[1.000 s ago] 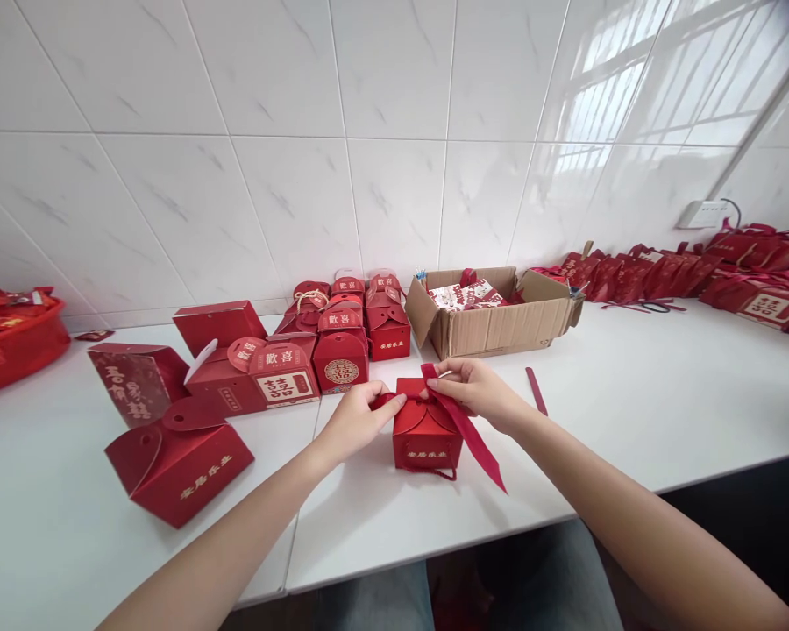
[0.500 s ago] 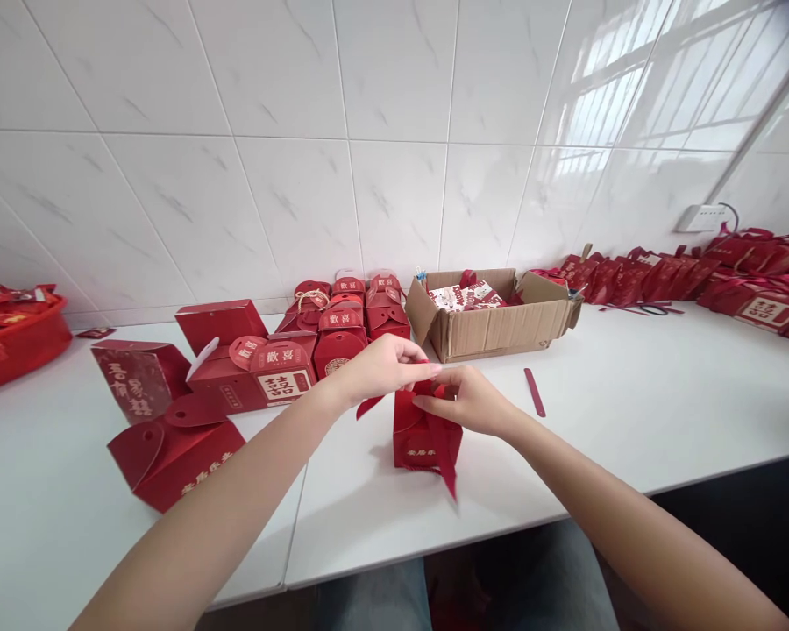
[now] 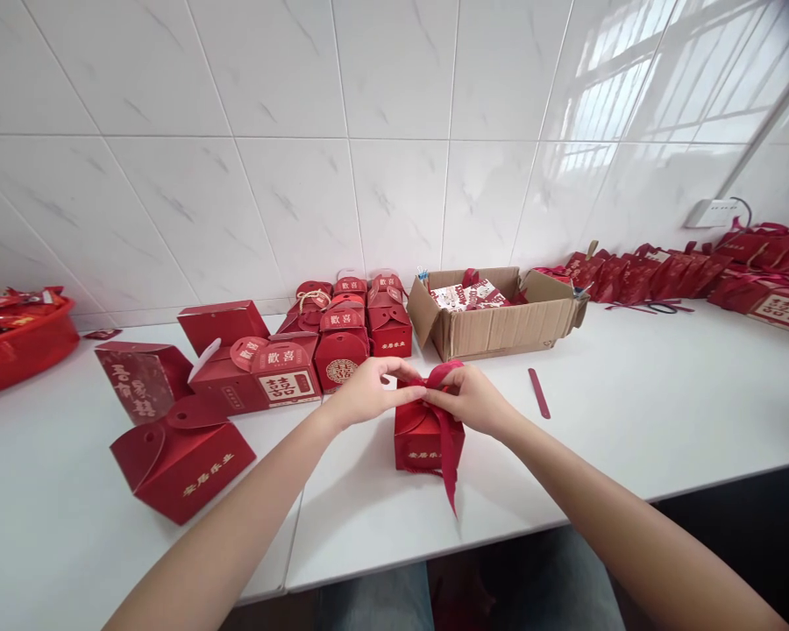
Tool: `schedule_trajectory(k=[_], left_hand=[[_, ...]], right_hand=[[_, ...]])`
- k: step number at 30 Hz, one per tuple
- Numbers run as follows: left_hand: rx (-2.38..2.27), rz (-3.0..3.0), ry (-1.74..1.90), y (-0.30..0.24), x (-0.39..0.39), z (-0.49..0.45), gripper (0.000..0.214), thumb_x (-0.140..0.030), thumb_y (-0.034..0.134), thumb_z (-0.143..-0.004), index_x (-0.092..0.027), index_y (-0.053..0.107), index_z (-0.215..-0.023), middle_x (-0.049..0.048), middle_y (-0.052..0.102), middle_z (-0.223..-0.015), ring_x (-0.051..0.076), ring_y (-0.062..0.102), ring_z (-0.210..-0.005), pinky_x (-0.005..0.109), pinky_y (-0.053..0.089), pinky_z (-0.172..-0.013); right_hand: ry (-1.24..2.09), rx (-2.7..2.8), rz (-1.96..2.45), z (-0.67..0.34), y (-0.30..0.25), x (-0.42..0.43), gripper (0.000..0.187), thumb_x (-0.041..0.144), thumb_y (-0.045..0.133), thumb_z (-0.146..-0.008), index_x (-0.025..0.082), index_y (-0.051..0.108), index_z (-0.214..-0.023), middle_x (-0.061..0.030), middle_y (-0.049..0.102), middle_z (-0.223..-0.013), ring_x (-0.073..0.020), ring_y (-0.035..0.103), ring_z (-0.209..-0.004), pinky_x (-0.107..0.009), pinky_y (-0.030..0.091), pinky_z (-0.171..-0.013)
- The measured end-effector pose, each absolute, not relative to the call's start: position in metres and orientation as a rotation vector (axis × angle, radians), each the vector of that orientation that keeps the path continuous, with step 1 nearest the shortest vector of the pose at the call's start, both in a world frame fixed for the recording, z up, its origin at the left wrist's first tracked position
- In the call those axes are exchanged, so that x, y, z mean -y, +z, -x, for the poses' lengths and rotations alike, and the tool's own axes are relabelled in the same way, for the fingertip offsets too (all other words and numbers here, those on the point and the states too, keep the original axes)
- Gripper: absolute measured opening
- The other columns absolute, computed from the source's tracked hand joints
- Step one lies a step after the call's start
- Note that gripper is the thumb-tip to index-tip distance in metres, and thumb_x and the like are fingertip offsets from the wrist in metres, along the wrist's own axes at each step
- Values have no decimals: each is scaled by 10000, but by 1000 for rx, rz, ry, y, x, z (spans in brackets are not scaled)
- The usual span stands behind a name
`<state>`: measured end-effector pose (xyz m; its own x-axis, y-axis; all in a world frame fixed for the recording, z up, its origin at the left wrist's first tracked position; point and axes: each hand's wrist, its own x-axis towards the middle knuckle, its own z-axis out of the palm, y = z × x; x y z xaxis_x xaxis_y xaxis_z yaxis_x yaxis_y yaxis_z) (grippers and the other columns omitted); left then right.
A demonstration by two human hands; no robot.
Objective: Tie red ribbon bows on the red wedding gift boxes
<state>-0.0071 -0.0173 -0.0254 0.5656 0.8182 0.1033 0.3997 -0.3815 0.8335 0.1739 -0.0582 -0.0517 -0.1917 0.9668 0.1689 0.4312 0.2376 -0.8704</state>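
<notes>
A small red gift box (image 3: 427,443) with gold lettering stands on the white table (image 3: 631,412) in front of me. A dark red ribbon (image 3: 448,460) is looped over its top, and one tail hangs down the box's front past its base. My left hand (image 3: 368,392) pinches the ribbon at the top left of the box. My right hand (image 3: 470,397) pinches the ribbon loop at the top right. Both hands meet above the box lid.
Several red gift boxes (image 3: 342,337) stand behind, some unfolded at the left (image 3: 181,456). An open cardboard carton (image 3: 500,320) holds packets. A loose ribbon strip (image 3: 538,393) lies right of my hands. A red basket (image 3: 19,342) sits far left; folded red boxes (image 3: 690,272) line the right wall.
My left hand came down from above the box to its top left. The ribbon now forms a loop on the lid, with a tail hanging at the front.
</notes>
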Motion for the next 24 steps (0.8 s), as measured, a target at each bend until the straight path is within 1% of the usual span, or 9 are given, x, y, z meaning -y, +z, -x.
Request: schedule_trajectory(k=[3, 6, 8, 12, 13, 15, 18, 21, 24], left_hand=[[-981, -1985, 810, -41, 20, 9, 231, -406, 690, -729, -179, 666, -766, 51, 703, -891, 220, 626, -901, 404, 407, -921], [-869, -1907, 891, -52, 22, 6, 210, -368, 657, -771, -168, 601, -732, 68, 689, -940, 219, 620, -955, 386, 431, -916], [-793, -1837, 889, -58, 23, 5, 211, -359, 623, -805, -169, 554, -746, 77, 671, -978, 216, 610, -989, 378, 449, -903], [-754, -1756, 910, -65, 24, 4, 211, -356, 605, -825, -165, 535, -770, 87, 651, -1009, 216, 603, -1003, 377, 462, -892], [-756, -1753, 924, -67, 25, 4, 211, -355, 609, -822, -162, 541, -768, 90, 649, -1008, 218, 603, -1001, 377, 464, -890], [-754, -1747, 948, -69, 25, 5, 211, -349, 618, -815, -156, 551, -765, 95, 647, -999, 221, 605, -993, 374, 468, -881], [-744, -1726, 968, -72, 27, 6, 208, -337, 630, -805, -153, 545, -755, 93, 647, -980, 219, 609, -985, 363, 476, -870], [-747, -1721, 980, -72, 28, 6, 213, -329, 661, -776, -156, 537, -754, 78, 652, -942, 213, 617, -975, 342, 483, -859], [-783, -1747, 965, -69, 30, 6, 242, -319, 706, -734, -165, 546, -827, 57, 652, -914, 197, 640, -924, 328, 488, -847]], right_hand=[[984, 1653, 1311, -174, -52, 58, 236, 392, 651, -749, 161, 640, -704, -4, 580, -598, -99, 478, -508, -220, 357, -449], [1095, 1526, 1297, -174, -53, 59, 265, 403, 687, -720, 170, 615, -824, -19, 632, -674, -124, 555, -562, -214, 402, -451], [1104, 1485, 1291, -175, -54, 59, 297, 407, 716, -690, 180, 566, -806, 2, 606, -645, -120, 550, -544, -202, 388, -420], [1073, 1446, 1300, -176, -55, 58, 412, 415, 748, -653, 199, 396, -661, 66, 488, -531, -77, 459, -455, -177, 335, -376], [1083, 1439, 1298, -176, -55, 58, 451, 422, 753, -646, 203, 359, -648, 73, 475, -514, -71, 439, -442, -172, 322, -368], [1124, 1418, 1272, -176, -56, 59, 495, 437, 768, -626, 210, 330, -661, 75, 499, -512, -69, 425, -438, -166, 307, -358], [1156, 1384, 1222, -175, -57, 59, 500, 449, 782, -609, 217, 353, -720, 56, 590, -559, -80, 448, -457, -164, 310, -367], [1118, 1391, 1213, -174, -60, 60, 455, 456, 774, -622, 214, 412, -750, 42, 633, -566, -80, 448, -447, -169, 312, -384], [1097, 1412, 1213, -174, -61, 60, 411, 461, 765, -634, 212, 473, -781, 17, 667, -595, -98, 493, -470, -191, 347, -416]])
